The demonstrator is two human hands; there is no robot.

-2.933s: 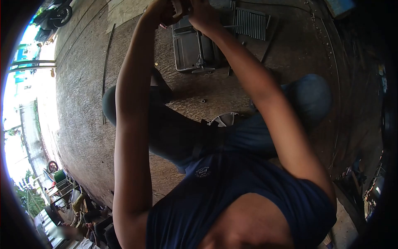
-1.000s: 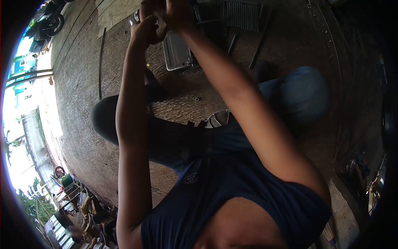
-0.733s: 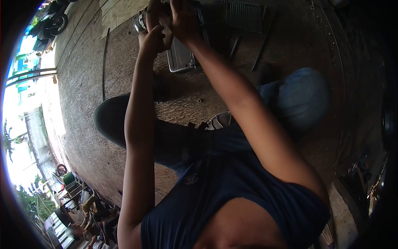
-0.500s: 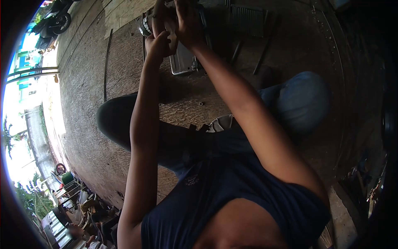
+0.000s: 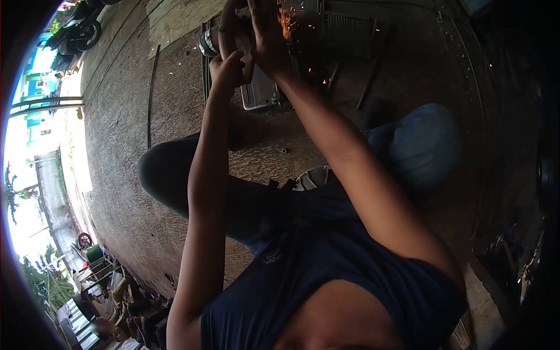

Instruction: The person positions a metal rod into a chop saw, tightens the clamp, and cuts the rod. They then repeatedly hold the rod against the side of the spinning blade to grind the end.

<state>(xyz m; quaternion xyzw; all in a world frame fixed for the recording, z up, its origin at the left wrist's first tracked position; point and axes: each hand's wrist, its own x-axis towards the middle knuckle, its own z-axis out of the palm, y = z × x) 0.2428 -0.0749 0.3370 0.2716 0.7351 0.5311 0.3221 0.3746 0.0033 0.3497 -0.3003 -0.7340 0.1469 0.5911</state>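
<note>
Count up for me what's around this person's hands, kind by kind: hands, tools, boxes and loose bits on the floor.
Hands: 2, left hand and right hand, both gripping the tool
Power tool, with sparks flying beside it: 1
Grey metal box: 1
Small tube piece on the floor: 1
Long thin rod on the floor: 1
Total: 6

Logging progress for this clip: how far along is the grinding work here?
Done: cannot tell; no finished cut is visible. In hand: both hands, left hand and right hand, grip a power tool, with sparks flying above the metal box. Left: rods lie untouched on the floor.
</note>
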